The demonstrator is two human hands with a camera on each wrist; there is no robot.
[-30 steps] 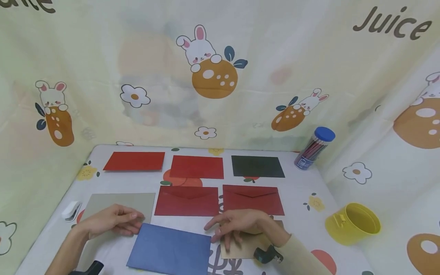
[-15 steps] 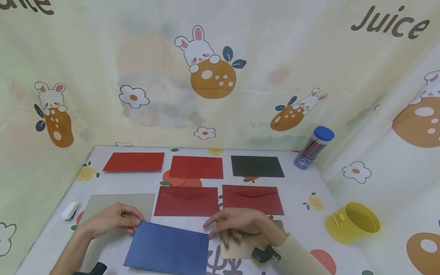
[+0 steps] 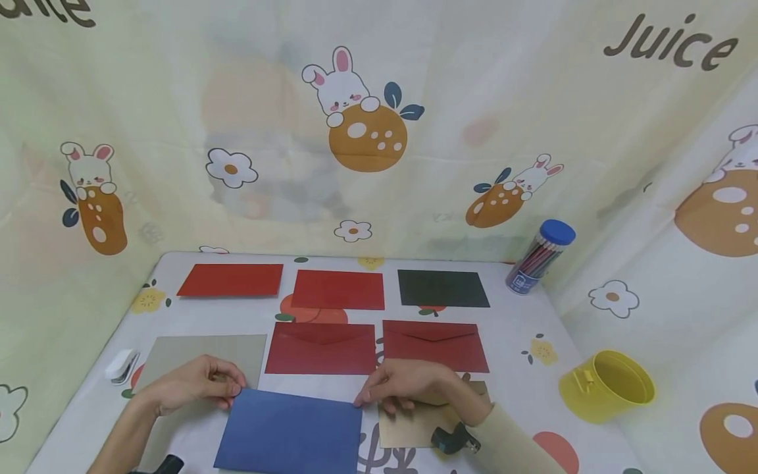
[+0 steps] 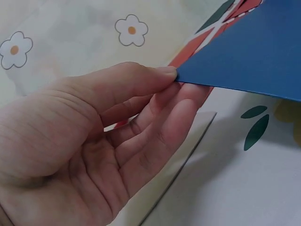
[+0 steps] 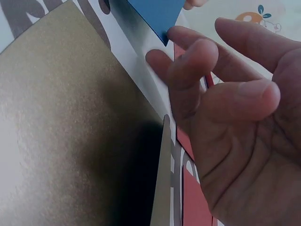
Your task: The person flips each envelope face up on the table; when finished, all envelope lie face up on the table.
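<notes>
A plain blue envelope (image 3: 290, 431) is held up toward the front edge of the view, its lower part cut off by the frame. My left hand (image 4: 94, 127) pinches its upper left corner between thumb and fingers. At the opposite upper corner, my right hand (image 3: 408, 385) brings its fingertips together on the envelope in the head view. In the right wrist view one fingertip (image 5: 175, 32) meets that corner, and another digit appears apart from it. Beneath the right hand lies a tan envelope (image 3: 408, 431); a grey-beige sheet (image 3: 207, 349) is under the left.
Two red envelopes (image 3: 320, 352) lie behind the hands, with two red rectangles (image 3: 231, 280) and a dark green one (image 3: 444, 288) farther back. A white stapler (image 3: 122, 365) sits left. On the right stand a yellow cup (image 3: 583, 392) and a blue-lidded tube of pencils (image 3: 535, 263).
The left thumb and fingers have closed on the blue envelope's corner. The right fingertips, spread before, have drawn together at the other corner. The envelope has shifted slightly left.
</notes>
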